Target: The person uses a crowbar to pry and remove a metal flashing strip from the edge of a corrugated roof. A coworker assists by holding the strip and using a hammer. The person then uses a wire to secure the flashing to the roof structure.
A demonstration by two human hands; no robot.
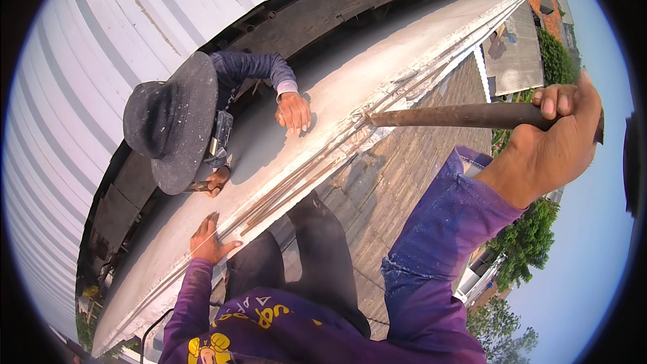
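Observation:
My right hand [554, 147] is wrapped around the upper end of a long brown pole [445, 116]. The pole's other end meets the outer edge of a pale concrete ledge [377, 61]. I cannot tell whether it is wood or rusty metal. My left hand [207, 239] lies on the ledge's rim with fingers apart, holding nothing thick. A thin pale line passes by its fingers. Several thin brown rods [303, 178] run along the ledge's edge, between my left hand and the pole.
Across the ledge leans another person in a dark wide-brimmed hat [172, 121]. One of their hands [294, 113] rests on the ledge; the other holds a small tool. Behind them rises a white corrugated metal sheet [81, 94]. Below my side lies a tiled roof [377, 209], with trees [522, 243] beyond.

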